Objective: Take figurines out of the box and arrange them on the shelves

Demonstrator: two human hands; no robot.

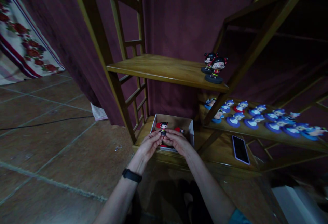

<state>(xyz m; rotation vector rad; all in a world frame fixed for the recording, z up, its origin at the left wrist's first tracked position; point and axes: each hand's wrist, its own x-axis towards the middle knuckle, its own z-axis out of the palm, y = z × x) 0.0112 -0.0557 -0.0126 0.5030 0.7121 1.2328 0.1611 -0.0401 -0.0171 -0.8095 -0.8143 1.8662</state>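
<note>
Between my fingertips is a small figurine (163, 126) with black hair buns, red ties and a dark round base. My left hand (150, 143) pinches its base from the left, and my right hand (178, 141) grips it from the right. The figurine is upright, held above an open white cardboard box (190, 123) on the bottom shelf. Inside the box are other red and black pieces (179, 130), partly hidden by my hands. Two similar figurines (216, 70) stand close together at the right end of the wooden shelf (159, 67) above.
Several blue and white figurines (255, 121) stand in rows on a shelf to the right. A phone (241, 149) with a purple edge lies below them. A slanted wooden post (102, 53) rises at the left. A white box (294, 203) sits at lower right.
</note>
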